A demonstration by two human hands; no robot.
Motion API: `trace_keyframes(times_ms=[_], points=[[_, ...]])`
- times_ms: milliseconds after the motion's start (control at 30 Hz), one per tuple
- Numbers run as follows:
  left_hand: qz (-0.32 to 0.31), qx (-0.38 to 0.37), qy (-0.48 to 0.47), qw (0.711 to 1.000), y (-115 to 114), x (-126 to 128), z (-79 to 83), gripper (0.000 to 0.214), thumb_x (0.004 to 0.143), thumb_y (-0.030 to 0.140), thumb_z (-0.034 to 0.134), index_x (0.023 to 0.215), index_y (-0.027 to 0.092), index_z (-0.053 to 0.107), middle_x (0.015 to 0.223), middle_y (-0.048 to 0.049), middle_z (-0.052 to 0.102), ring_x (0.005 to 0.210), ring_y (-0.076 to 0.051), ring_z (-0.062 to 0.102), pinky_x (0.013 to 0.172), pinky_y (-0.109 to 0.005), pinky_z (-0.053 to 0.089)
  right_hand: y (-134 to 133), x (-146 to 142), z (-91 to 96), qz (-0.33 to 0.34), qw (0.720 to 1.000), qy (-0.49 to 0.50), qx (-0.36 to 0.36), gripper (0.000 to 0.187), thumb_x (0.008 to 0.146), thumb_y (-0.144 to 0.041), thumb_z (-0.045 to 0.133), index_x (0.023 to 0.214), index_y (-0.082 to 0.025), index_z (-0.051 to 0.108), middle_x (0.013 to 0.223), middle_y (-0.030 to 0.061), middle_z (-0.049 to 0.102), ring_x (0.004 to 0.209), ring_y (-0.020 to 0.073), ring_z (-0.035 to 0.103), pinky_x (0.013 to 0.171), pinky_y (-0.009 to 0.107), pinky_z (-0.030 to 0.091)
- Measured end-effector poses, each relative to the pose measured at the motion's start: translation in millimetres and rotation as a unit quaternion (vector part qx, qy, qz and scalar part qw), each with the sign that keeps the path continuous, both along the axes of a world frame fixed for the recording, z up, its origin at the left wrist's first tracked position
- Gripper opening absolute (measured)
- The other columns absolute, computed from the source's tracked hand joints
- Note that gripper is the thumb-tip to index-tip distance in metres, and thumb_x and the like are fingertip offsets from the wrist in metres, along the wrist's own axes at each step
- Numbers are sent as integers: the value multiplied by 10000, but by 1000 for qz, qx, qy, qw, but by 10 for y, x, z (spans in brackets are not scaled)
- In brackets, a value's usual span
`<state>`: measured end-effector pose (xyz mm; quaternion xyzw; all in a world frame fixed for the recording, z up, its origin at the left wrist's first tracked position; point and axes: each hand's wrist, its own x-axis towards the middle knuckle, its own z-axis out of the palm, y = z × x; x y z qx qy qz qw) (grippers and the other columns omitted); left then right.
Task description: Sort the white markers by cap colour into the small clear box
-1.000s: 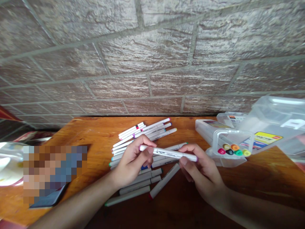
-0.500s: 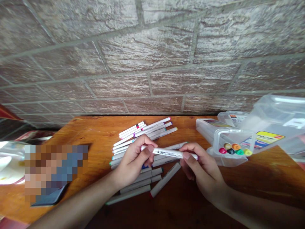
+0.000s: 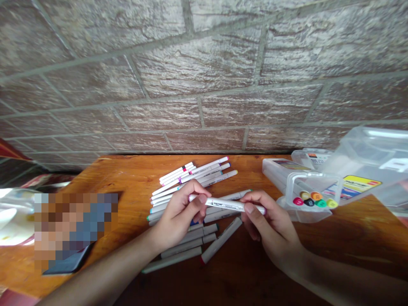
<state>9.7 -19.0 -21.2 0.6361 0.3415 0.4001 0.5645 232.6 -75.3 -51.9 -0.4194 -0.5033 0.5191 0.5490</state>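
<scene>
Between my two hands a white marker pen (image 3: 225, 204) with a purple end lies nearly level, its printed label facing up. My left hand (image 3: 185, 212) pinches its left end between thumb and fingers. The right end is gripped by my right hand (image 3: 267, 221), thumb on top. Below and behind them, several more white markers (image 3: 204, 172) with coloured ends are spread on the wooden table. One marker with a red end (image 3: 221, 241) lies slanted just under the held pen. My hands hide part of the pile.
To the right stands a clear plastic case (image 3: 277, 176) holding several markers with coloured caps. A larger clear box (image 3: 379, 157) with a yellow label is behind it. A dark phone-like object (image 3: 68, 265), partly pixelated, lies at left. A brick wall (image 3: 204, 76) borders the table's back.
</scene>
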Motion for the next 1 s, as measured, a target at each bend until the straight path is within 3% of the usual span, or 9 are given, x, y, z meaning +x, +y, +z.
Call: trace_keyframes(times_ms=[333, 600, 1000], points=[[-34, 24, 45, 998, 2, -65, 23, 240, 1023, 420, 634, 1068, 192, 574, 722, 42, 585, 607, -96, 549, 580, -209, 454, -18, 18, -24, 10, 1000, -6, 7, 209, 1057, -467, 600, 1105, -264, 581, 630, -81, 469, 503, 98, 414, 449, 204, 314], [-64, -29, -37, 997, 36, -54, 4, 145, 1044, 332, 609, 1084, 197, 571, 699, 50, 576, 582, -86, 546, 537, -190, 425, -35, 9, -16, 21, 999, 10, 32, 149, 1069, -421, 590, 1130, -285, 577, 786, -41, 618, 487, 78, 478, 421, 187, 373], [-35, -12, -6, 999, 22, -40, 32, 168, 1044, 355, 608, 1055, 190, 583, 677, 53, 569, 579, -90, 521, 546, -202, 419, -38, 22, -15, 1, 1000, -19, 20, 188, 1058, -440, 604, 1114, -262, 585, 725, -50, 547, 530, 109, 455, 466, 236, 352]])
